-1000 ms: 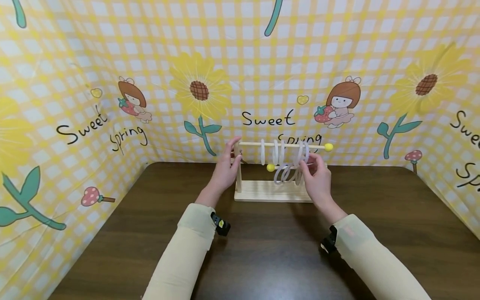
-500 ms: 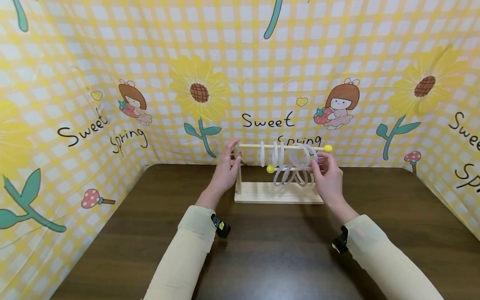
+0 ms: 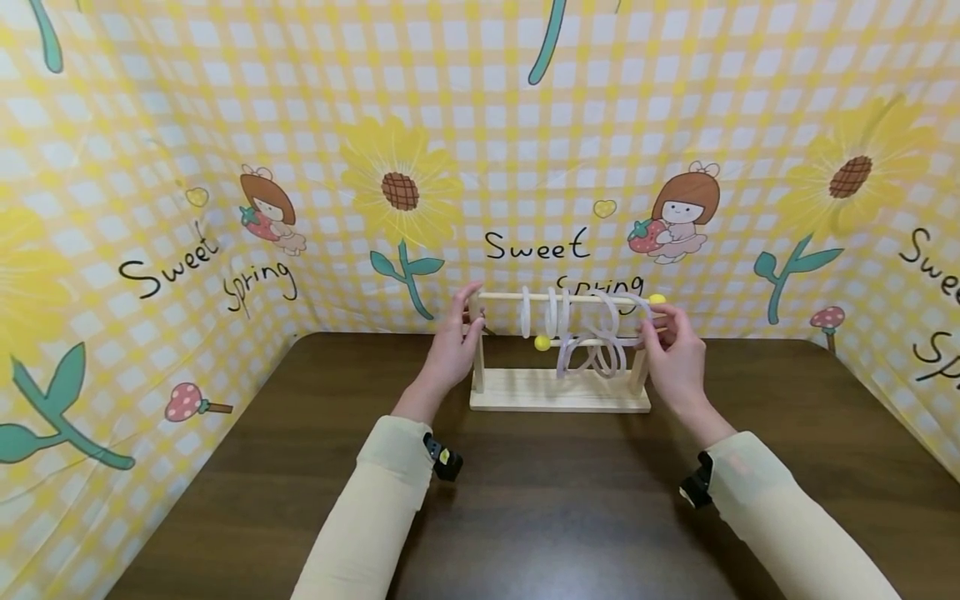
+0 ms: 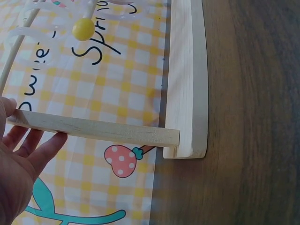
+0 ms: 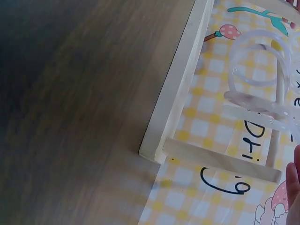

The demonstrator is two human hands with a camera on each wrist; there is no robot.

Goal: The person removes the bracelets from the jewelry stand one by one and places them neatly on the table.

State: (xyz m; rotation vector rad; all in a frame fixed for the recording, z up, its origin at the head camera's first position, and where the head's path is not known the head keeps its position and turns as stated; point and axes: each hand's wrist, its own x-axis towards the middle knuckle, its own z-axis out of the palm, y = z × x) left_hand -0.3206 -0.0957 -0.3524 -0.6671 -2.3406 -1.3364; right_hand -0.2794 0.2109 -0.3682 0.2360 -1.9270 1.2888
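Note:
A wooden bangle stand (image 3: 525, 393) has two rods, one above the other. My left hand (image 3: 447, 350) grips its left post (image 4: 93, 129), fingers behind and thumb in front. At the right end of the upper rod, my right hand (image 3: 677, 358) pinches a translucent pale bangle (image 3: 646, 306) right by the yellow ball (image 3: 657, 299). Several whitish bangles (image 3: 526, 313) hang on the upper rod further left. Pale purple bangles (image 3: 562, 362) hang from the lower rod, whose yellow ball (image 3: 542, 342) points left. In the right wrist view, only part of my right hand (image 5: 294, 183) shows.
The stand is on a dark brown wooden table (image 3: 525, 500), near its back edge. Close behind rises a yellow checked cloth (image 3: 517, 167) with flowers and lettering, which also runs along both sides. Each wrist wears a small black camera (image 3: 447, 461).
My right hand has moved right along the upper rod, drawing the pinched bangle to the yellow ball at the end. The lower bangles have swung. My left hand keeps its place on the post.

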